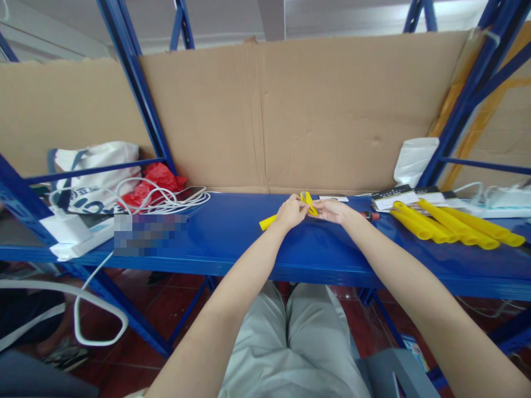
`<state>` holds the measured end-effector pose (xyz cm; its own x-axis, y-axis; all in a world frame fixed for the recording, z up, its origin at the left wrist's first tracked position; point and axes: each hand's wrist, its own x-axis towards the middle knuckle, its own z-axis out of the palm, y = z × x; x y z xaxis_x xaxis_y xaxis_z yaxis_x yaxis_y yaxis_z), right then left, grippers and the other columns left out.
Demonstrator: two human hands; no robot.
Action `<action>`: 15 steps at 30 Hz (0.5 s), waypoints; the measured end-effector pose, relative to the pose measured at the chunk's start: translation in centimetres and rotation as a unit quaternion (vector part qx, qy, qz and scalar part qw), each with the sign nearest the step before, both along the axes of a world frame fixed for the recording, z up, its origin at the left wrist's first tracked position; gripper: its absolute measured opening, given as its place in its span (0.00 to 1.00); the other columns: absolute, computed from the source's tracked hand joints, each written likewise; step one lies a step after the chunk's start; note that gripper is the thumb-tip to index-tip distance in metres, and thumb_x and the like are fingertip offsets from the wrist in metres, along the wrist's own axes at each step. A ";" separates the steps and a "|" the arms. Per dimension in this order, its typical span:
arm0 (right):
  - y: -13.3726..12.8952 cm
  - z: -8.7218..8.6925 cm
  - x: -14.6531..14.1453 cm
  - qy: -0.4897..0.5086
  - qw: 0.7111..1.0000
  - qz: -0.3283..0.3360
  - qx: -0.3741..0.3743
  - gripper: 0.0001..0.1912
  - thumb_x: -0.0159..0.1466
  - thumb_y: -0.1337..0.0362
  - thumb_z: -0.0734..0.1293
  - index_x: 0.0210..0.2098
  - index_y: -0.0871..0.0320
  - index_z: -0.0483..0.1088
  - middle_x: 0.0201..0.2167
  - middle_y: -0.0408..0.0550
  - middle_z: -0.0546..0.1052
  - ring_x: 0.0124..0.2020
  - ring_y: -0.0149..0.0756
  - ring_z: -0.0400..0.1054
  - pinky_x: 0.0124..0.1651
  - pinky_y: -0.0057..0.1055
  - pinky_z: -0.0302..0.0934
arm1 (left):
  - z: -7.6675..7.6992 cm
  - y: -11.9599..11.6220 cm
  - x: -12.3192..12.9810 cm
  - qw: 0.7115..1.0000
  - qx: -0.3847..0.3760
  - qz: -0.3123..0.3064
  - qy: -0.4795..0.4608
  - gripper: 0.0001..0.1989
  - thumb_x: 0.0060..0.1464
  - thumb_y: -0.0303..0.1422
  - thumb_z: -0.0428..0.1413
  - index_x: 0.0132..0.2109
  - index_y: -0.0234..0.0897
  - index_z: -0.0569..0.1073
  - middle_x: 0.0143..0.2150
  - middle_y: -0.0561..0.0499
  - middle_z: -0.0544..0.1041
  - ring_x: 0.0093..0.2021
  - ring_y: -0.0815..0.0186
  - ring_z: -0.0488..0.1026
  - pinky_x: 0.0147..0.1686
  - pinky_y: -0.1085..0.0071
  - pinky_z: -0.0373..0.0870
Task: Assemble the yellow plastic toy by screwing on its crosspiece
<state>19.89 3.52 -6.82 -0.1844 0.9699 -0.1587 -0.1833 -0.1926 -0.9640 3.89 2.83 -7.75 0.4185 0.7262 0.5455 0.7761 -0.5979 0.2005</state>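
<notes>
My left hand (pixel 291 212) is closed around a yellow tube (pixel 267 223), whose round end sticks out to the left of it. At the tube's other end, yellow folded or split flaps (pixel 308 203) stand up between my two hands. The fingers of my right hand (pixel 329 210) pinch those flaps from the right; my fingertips partly hide them. Both hands are just above the blue shelf top (pixel 232 237). Behind my right wrist lies a small red and black object (pixel 370 216), partly covered by the arm.
Several yellow tubes (pixel 452 224) lie at the right, by black and white packets (pixel 396 198). A white card (pixel 333 198) lies behind my hands. White cables (pixel 178 202), a red plastic bag (pixel 155 185), a cloth bag (pixel 99 174) and a power strip (pixel 89 237) occupy the left. Cardboard (pixel 323 110) backs the shelf.
</notes>
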 end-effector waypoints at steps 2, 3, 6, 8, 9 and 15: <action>-0.1 0.1 -0.1 -0.003 1.000 -0.001 -0.001 0.14 0.64 0.80 0.55 0.39 0.63 0.69 0.26 0.47 0.76 0.27 0.28 0.72 0.42 0.28 0.70 | 0.0 -0.1 0.0 1.000 -0.002 0.005 -0.010 0.15 0.63 0.36 0.49 0.42 0.41 0.81 0.49 0.47 0.73 0.48 0.65 0.73 0.51 0.71 0.68; -0.2 0.1 -0.2 -0.005 1.000 -0.001 -0.001 0.13 0.64 0.80 0.55 0.38 0.63 0.68 0.25 0.47 0.76 0.27 0.28 0.72 0.42 0.27 0.70 | 0.1 -0.1 0.0 1.000 -0.004 0.008 -0.014 0.15 0.63 0.37 0.49 0.41 0.41 0.82 0.49 0.48 0.73 0.48 0.65 0.73 0.51 0.71 0.68; -0.4 0.3 -0.4 -0.014 1.000 -0.005 -0.001 0.12 0.64 0.80 0.55 0.36 0.63 0.67 0.25 0.48 0.76 0.27 0.28 0.72 0.40 0.27 0.69 | 0.3 -0.4 0.1 0.999 -0.013 0.018 -0.026 0.15 0.63 0.36 0.50 0.41 0.42 0.82 0.52 0.48 0.72 0.49 0.65 0.73 0.51 0.71 0.68; -0.5 0.4 -0.5 -0.017 1.000 -0.008 -0.001 0.12 0.64 0.80 0.56 0.35 0.62 0.67 0.25 0.48 0.76 0.27 0.29 0.72 0.40 0.29 0.70 | 0.5 -0.5 0.1 0.999 -0.022 0.026 -0.036 0.14 0.62 0.36 0.51 0.41 0.42 0.82 0.55 0.48 0.71 0.50 0.64 0.72 0.51 0.70 0.68; -0.5 0.4 -0.5 -0.017 1.000 -0.009 -0.001 0.12 0.64 0.80 0.56 0.36 0.62 0.67 0.25 0.48 0.76 0.27 0.29 0.73 0.41 0.30 0.70 | 0.5 -0.6 0.1 0.998 -0.026 0.029 -0.041 0.13 0.62 0.36 0.51 0.41 0.42 0.82 0.56 0.48 0.71 0.51 0.63 0.72 0.52 0.70 0.68; -0.4 0.3 -0.4 -0.011 1.000 -0.002 0.010 0.12 0.64 0.80 0.56 0.37 0.63 0.68 0.27 0.49 0.77 0.28 0.31 0.73 0.43 0.33 0.70 | 0.7 -0.5 0.1 0.996 -0.040 0.030 -0.079 0.11 0.60 0.36 0.54 0.39 0.41 0.82 0.57 0.50 0.71 0.52 0.62 0.71 0.53 0.68 0.67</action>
